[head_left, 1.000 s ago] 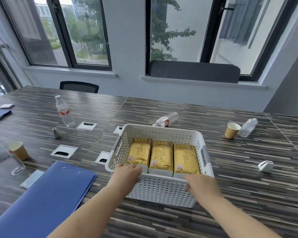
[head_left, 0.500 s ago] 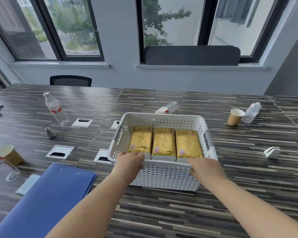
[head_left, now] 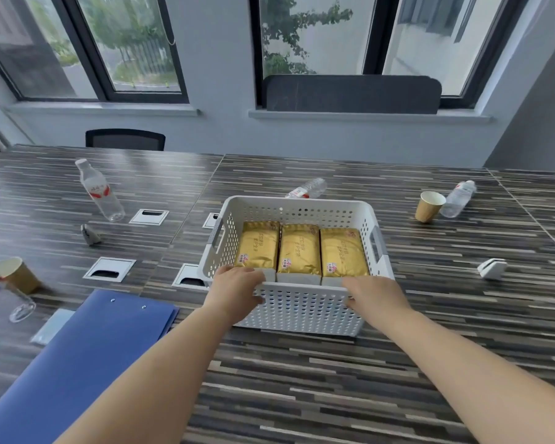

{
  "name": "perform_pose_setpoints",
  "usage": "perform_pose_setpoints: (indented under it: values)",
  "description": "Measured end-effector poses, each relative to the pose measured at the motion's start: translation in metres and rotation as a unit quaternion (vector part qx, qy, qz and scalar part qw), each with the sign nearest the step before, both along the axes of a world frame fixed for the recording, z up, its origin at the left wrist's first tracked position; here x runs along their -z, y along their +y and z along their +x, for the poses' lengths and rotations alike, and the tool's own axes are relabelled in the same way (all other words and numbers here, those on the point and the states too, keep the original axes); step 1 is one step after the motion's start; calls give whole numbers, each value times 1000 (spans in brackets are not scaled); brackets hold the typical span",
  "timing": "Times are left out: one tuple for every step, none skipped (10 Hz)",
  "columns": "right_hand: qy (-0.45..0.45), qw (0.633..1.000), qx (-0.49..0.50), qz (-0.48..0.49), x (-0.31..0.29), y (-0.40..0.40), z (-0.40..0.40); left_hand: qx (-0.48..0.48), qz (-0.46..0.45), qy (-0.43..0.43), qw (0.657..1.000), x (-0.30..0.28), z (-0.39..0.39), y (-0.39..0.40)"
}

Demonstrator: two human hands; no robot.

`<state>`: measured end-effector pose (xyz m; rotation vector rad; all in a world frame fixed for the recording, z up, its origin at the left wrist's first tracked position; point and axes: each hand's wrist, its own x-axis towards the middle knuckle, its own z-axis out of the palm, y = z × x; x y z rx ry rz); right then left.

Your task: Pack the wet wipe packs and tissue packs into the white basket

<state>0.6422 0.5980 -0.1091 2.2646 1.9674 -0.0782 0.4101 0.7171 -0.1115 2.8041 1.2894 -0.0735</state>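
A white perforated basket (head_left: 305,310) stands on the striped table in front of me. Inside it, three gold packs (head_left: 300,249) lie side by side on top, with white packs showing beneath them at the near wall. My left hand (head_left: 237,288) grips the basket's near rim at its left corner. My right hand (head_left: 374,294) grips the same rim at the right corner. Both hands have fingers curled over the edge.
A blue folder (head_left: 77,363) lies at the near left. Paper cups stand at the left (head_left: 16,274) and far right (head_left: 428,206). Plastic bottles sit at the far left (head_left: 98,190), behind the basket (head_left: 308,189) and far right (head_left: 458,198). A small white holder (head_left: 492,268) is at the right.
The basket has stayed in both hands' grip. The view has shifted, so the basket sits a little farther from me and more upright in frame.
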Motion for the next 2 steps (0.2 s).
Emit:
perform_pose_setpoints:
  values:
    - [63, 998, 5, -29, -7, 0, 1, -9, -88, -73, 993, -12, -3, -4]
    - [146, 987, 14, -59, -24, 2, 3, -79, -217, -233, 945, -30, -7, -3]
